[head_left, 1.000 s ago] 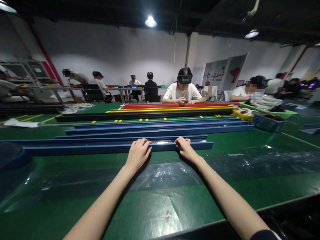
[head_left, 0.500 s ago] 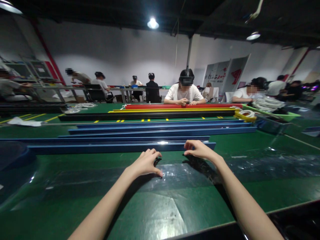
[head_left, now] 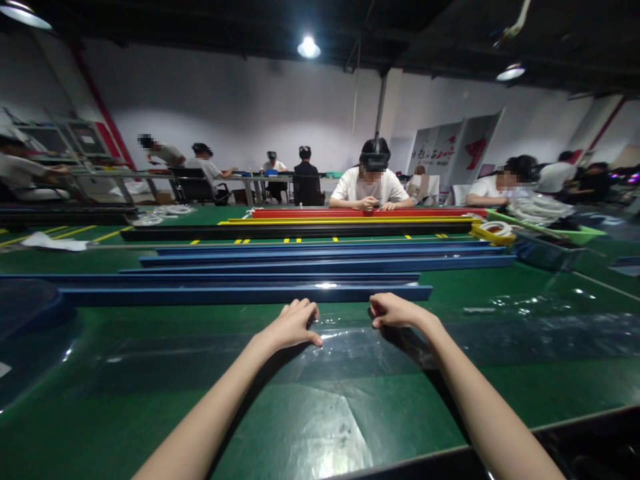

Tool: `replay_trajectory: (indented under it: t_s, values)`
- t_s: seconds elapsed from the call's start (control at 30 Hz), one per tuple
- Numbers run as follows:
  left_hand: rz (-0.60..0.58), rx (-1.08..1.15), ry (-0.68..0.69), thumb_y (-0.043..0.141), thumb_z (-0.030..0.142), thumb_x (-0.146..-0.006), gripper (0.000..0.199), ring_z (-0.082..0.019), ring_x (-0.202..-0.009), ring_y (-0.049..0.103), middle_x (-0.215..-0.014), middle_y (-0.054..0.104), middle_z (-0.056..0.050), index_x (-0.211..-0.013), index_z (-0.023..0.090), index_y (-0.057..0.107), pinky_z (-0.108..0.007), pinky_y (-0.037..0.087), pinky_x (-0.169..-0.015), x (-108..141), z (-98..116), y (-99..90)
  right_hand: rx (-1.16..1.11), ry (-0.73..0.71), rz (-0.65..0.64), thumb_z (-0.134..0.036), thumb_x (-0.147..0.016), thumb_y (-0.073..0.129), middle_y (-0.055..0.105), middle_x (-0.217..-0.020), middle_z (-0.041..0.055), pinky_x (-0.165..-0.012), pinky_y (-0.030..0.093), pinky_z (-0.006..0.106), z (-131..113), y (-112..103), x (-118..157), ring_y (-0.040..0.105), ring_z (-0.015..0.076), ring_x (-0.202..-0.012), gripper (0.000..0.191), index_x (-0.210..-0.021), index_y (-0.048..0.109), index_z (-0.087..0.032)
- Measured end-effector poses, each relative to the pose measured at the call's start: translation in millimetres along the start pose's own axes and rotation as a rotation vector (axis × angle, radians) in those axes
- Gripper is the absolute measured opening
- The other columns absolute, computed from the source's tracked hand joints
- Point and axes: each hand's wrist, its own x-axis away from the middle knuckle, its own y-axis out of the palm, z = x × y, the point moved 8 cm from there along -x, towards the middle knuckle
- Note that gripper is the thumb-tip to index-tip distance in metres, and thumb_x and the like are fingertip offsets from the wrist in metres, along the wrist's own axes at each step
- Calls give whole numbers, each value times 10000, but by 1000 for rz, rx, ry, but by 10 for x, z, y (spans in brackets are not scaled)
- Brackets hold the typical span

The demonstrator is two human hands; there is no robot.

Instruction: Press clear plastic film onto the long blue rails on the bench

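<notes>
A long strip of clear plastic film (head_left: 345, 347) lies across the green table (head_left: 280, 427), crinkled and shiny between my hands. My left hand (head_left: 295, 325) rests at its far edge, thumb and fingers apart, with nothing visible held. To the right, my right hand (head_left: 395, 312) is closed, fingertips and thumb pressed together at the film's far edge; what lies in the pinch is too small to make out. Just beyond both hands runs a long blue channel strip (head_left: 200, 295), touched by neither.
More blue strips (head_left: 325, 265) lie behind, then black (head_left: 300, 232), yellow (head_left: 350, 221) and red (head_left: 370, 213) ones. A clear blue-tinted tray (head_left: 30, 327) stands left, a bin (head_left: 547, 252) right. Across the table sits a person (head_left: 370, 180); others work further off.
My right hand has come down and its fingers have closed. My left hand's thumb has risen slightly. The film has shifted, with new bright creases between the hands and at the right.
</notes>
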Motion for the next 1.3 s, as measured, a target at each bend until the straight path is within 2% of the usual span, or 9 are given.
replay_trajectory:
  t_s: [0.23,0.4,0.53,0.6,0.73,0.9,1.0,1.13,1.3]
  values:
    - [260,-72,-2,509,239,-818,31,-175,-835,529,-858,624,8,-830,212,517,-304,322,-734,64,22,-291,158,-93,347,-107,-748,517,597,-750,17,-599,295,241,-139,-222,23,494,137,-680,83,-762,530,-188]
    - [537,-300,-5,396,130,-843,205,-207,-884,513,-896,634,-39,-917,223,563,-373,313,-822,168,70,-565,402,-117,650,-84,-795,427,599,-853,77,-757,297,324,-360,-364,99,474,216,-863,162,-843,546,-183]
    - [720,-390,-39,374,78,-814,338,-243,-971,488,-969,620,-72,-1037,220,584,-423,284,-915,286,53,-744,379,-127,884,-82,-815,391,547,-1086,114,-859,292,348,-430,-408,174,420,237,-1012,278,-1046,525,-158]
    - [776,-415,-72,378,92,-817,353,-257,-995,477,-995,615,-82,-1076,212,585,-442,272,-938,327,-13,-790,363,-117,945,-98,-817,402,502,-1156,123,-878,296,352,-419,-390,178,391,245,-1060,299,-1093,507,-149]
    - [862,-440,-139,382,133,-836,354,-266,-1037,459,-1024,602,-90,-1111,216,589,-460,249,-979,362,-223,-792,388,-86,878,-137,-829,408,503,-1124,130,-832,326,358,-375,-274,64,403,259,-1015,234,-1014,550,-155]
    - [960,-447,-237,417,153,-826,419,-297,-1172,368,-1218,506,-120,-1227,211,521,-473,244,-1001,393,-430,-725,371,-114,784,-194,-885,359,546,-1141,125,-832,344,353,-347,-175,-45,435,246,-1023,295,-1111,544,-151]
    - [895,-409,-184,411,181,-848,377,-293,-1185,371,-1229,510,-122,-1199,212,546,-471,262,-996,311,-412,-631,357,-129,753,-285,-923,322,557,-1182,119,-875,332,360,-326,-158,-65,453,233,-1067,340,-1147,546,-163]
    - [753,-340,-15,402,275,-885,340,-261,-1215,391,-1251,527,-98,-1185,235,558,-441,286,-1003,141,-264,-475,381,-147,696,-455,-904,352,527,-1267,122,-941,293,389,-305,-136,-82,431,244,-1160,458,-1230,512,-176]
    - [578,-337,74,398,474,-882,468,-243,-1284,350,-1365,446,-80,-1289,253,463,-409,265,-1036,-5,-194,-303,448,-167,659,-567,-853,389,473,-1336,122,-992,250,414,-277,-134,-109,393,272,-1224,601,-1296,459,-167]
